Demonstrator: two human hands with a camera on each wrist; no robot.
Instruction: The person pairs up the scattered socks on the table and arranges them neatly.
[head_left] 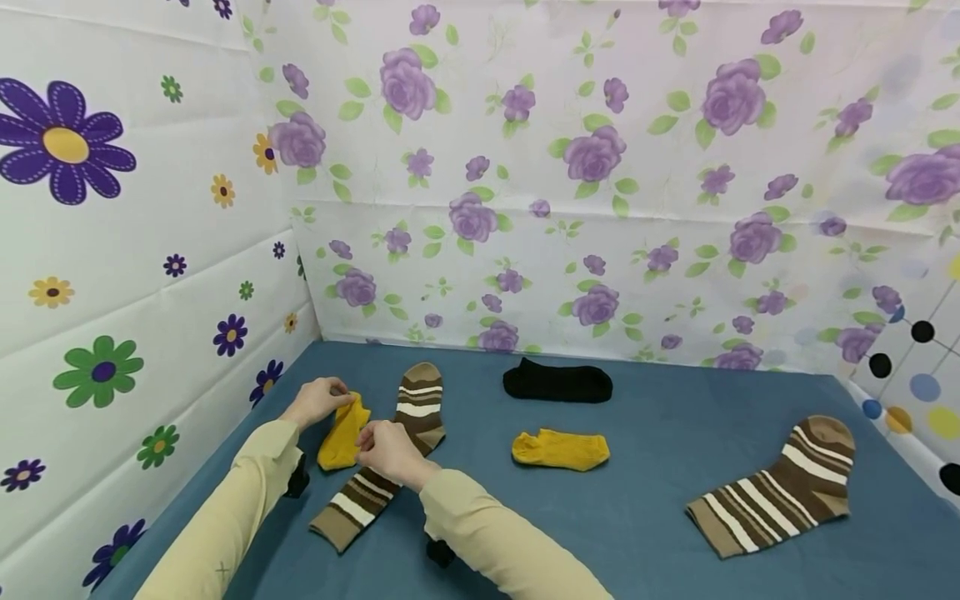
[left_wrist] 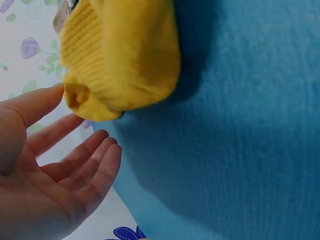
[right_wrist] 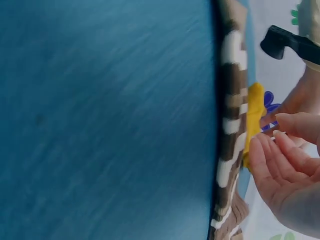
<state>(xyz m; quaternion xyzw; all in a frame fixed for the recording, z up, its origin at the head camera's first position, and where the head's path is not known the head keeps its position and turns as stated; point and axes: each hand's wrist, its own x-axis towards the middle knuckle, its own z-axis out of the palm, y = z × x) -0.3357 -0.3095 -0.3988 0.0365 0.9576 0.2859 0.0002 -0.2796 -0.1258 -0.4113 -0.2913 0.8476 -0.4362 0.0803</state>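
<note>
My left hand [head_left: 318, 402] pinches the top end of a yellow ankle sock [head_left: 343, 437] between thumb and index finger; the left wrist view shows its other fingers loosely bent below the sock [left_wrist: 135, 55]. Part of that sock lies on the blue cloth. Close to its right edge is my right hand [head_left: 393, 452], above a brown-and-white striped sock [head_left: 362, 500]. Seen from the right wrist, the right hand's fingers [right_wrist: 270, 162] are gently bent with the thumb near them, and nothing shows between them. This hand hides the middle of the striped sock.
A second yellow ankle sock [head_left: 561, 450] lies flat at the middle, with a black sock [head_left: 558, 382] behind it. Another striped sock [head_left: 783, 492] is at the right. Blue cloth [head_left: 637, 533] covers the table; flowered sheets [head_left: 525, 150] stand behind and at the left.
</note>
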